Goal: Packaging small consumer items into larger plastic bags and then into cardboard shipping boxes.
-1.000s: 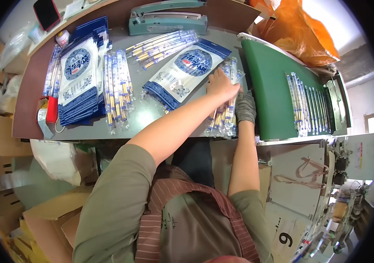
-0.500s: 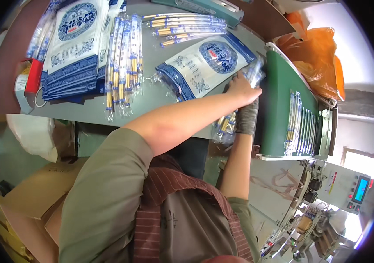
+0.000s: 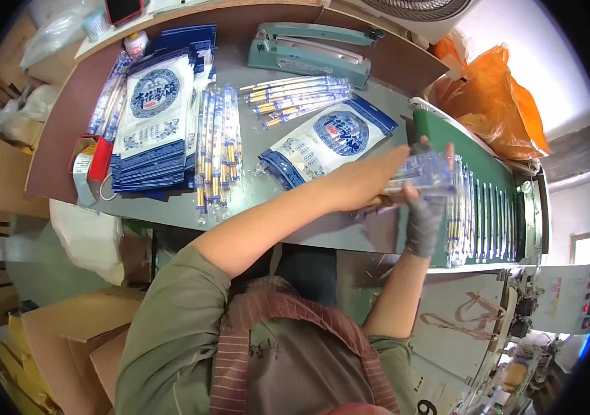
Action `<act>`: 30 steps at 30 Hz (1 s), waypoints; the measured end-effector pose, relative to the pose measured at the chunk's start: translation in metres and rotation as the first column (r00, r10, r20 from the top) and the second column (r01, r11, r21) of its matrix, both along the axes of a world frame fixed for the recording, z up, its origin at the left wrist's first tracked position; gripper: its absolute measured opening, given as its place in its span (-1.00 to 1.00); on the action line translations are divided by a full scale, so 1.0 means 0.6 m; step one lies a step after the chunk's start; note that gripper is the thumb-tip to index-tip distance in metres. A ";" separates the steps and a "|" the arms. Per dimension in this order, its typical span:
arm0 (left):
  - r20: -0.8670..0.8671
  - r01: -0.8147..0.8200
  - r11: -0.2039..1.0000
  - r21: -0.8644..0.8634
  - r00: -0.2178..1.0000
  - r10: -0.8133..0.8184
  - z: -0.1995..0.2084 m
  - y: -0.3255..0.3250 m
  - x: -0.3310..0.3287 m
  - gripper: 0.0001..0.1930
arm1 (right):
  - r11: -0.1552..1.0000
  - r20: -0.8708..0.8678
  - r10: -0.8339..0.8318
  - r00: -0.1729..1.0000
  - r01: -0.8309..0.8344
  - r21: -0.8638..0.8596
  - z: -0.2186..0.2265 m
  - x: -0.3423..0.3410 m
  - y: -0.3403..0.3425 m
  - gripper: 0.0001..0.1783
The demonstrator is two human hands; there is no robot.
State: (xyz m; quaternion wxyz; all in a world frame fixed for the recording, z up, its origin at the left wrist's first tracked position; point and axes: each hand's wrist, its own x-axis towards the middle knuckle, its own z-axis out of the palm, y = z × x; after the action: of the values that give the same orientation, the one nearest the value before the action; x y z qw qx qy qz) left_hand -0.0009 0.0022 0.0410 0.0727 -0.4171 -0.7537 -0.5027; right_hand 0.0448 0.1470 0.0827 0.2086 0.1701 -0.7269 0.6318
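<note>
A bundle of plastic-wrapped chopsticks [image 3: 423,176] lies sideways between my two hands, above the table's right part. My left hand [image 3: 376,176], bare, is closed around the bundle's left part. On the right, my right hand [image 3: 422,225] wears a grey fingerless glove, its thumb pressed against the near side of the bundle; its other fingers are partly hidden behind the plastic. Just beyond my left hand lies a blue-and-white printed pouch [image 3: 336,138]. To the right, a row of wrapped chopsticks [image 3: 459,214] rests on the green conveyor belt [image 3: 440,128].
Stacked printed pouches [image 3: 151,124] and a pile of wrapped chopsticks [image 3: 216,149] occupy the table's left side. More wrapped chopsticks [image 3: 295,97] lie before a teal bag sealer [image 3: 312,55]. A red tape roll box [image 3: 94,158] stands at the left edge; an orange bag [image 3: 492,104] sits beyond the belt.
The bundle has turned from roughly upright to sideways between my hands. My right hand has moved right, toward the belt. The view has shifted, showing more of the table's back.
</note>
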 end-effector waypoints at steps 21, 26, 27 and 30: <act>0.554 -0.618 0.770 -0.156 0.591 0.587 -0.018 -0.387 0.247 -0.77 | 0.813 0.662 0.580 0.475 -0.392 -0.431 -0.121 0.127 -0.187 -0.75; -0.356 -0.817 0.492 -0.301 0.575 0.736 -0.066 -0.603 0.162 -0.76 | 0.780 0.650 0.625 0.432 -0.378 -0.498 -0.103 0.128 -0.233 -0.78; -0.347 -0.758 0.527 -0.384 0.647 0.679 -0.077 -0.621 0.157 -0.75 | 0.783 0.650 0.621 0.437 -0.371 -0.499 -0.104 0.126 -0.237 -0.78; -0.272 -0.711 0.533 -0.458 0.683 0.678 -0.061 -0.631 0.142 -0.76 | 0.805 0.646 0.593 0.480 -0.345 -0.483 -0.116 0.117 -0.219 -0.79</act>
State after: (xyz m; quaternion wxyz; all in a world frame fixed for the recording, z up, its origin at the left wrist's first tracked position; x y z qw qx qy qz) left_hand 0.0841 -0.3767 0.0044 0.1714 -0.1012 -0.9613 -0.1906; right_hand 0.1150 0.0157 0.0133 -0.2848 0.0444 -0.5671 0.7716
